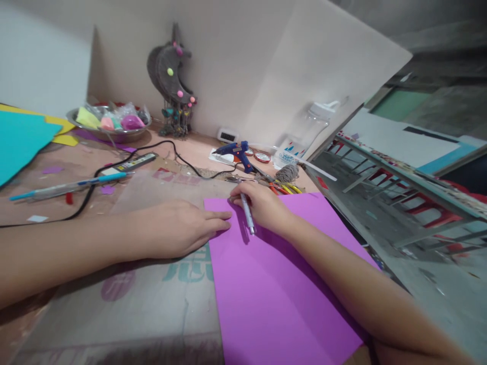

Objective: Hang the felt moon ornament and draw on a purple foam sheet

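A purple sheet (274, 289), foam or paper, lies on a printed clear sheet (167, 309) over the table. My left hand (178, 228) rests flat, fingers stretched out and their tips on the sheet's upper left edge. Near that same top left corner, my right hand (262, 205) is closed around a pen (248, 215), a slim pale one with a silver end. The pen's end tilts back towards me; its writing tip is hidden behind my fingers. My right forearm lies across the purple sheet.
Behind my hands are a blue glue gun (238, 152) with a black cord (167, 143), pliers (289, 188), grey yarn (287, 173) and a clear bottle (306, 132). At left are a bowl (125, 136) of bagged clay, a craft knife (76, 187) and turquoise sheets (23, 142).
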`<state>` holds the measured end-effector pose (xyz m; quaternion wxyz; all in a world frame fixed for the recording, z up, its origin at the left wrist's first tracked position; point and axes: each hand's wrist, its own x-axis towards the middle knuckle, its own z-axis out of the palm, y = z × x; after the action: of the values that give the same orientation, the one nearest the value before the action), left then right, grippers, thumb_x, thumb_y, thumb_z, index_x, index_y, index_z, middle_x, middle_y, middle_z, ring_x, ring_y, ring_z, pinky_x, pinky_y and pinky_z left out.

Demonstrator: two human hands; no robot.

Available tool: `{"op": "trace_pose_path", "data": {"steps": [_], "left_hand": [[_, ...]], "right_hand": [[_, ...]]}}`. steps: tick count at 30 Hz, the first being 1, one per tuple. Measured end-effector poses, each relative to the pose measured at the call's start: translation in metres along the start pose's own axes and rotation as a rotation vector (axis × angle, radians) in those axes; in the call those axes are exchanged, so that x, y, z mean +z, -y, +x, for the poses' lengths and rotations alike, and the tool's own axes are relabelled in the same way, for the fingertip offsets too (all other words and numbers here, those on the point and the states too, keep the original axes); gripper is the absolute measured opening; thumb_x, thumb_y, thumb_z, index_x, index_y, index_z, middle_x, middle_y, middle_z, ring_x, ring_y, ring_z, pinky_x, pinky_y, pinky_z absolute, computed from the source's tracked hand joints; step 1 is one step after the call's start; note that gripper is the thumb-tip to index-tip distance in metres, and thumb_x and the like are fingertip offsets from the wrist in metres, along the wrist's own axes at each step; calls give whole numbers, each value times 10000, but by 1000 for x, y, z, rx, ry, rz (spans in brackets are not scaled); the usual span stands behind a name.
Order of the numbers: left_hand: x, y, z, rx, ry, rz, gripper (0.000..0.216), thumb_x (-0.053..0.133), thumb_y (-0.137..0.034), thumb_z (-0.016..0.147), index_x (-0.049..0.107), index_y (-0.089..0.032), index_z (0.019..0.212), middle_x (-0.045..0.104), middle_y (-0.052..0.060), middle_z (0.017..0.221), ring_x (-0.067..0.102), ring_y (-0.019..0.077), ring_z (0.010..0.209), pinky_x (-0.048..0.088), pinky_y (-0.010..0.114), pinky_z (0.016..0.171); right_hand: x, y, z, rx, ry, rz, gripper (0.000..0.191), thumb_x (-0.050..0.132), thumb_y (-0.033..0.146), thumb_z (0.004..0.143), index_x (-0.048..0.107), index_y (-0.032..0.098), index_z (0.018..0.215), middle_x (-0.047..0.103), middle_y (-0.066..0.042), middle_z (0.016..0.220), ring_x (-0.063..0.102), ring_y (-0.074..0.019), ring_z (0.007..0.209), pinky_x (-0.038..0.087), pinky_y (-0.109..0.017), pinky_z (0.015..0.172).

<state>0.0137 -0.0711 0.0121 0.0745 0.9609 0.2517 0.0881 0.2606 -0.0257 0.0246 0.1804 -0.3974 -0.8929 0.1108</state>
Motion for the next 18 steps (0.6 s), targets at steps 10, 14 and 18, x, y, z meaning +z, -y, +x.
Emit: {"op": "trace_pose_path", "data": {"steps": [10,14,18], "left_hand": [[-2,-2,1,-2,3,-11,439,367,-294,1072,641,-232,1409,680,96,1414,770,230,974,565,355,887],[-3,-2,2,11,31,7,436,371,-267,1064,642,-209,1400,680,106,1410,767,224,964,566,347,887],[-2,-2,0,12,4,35,435,362,-282,1075,639,-228,1406,683,88,1410,772,220,942,566,345,855]], "right_hand": [[-20,0,7,21,196,-2,42,633,205,898,670,203,880,713,-37,881,640,-195,827,462,-306,754],[-2,-1,7,-22,6,-39,111,562,217,939,671,195,949,694,-82,989,638,-220,932,481,-339,840],[-11,0,10,-3,96,23,80,596,232,918,671,205,911,709,-60,952,649,-209,903,486,-321,812]]}}
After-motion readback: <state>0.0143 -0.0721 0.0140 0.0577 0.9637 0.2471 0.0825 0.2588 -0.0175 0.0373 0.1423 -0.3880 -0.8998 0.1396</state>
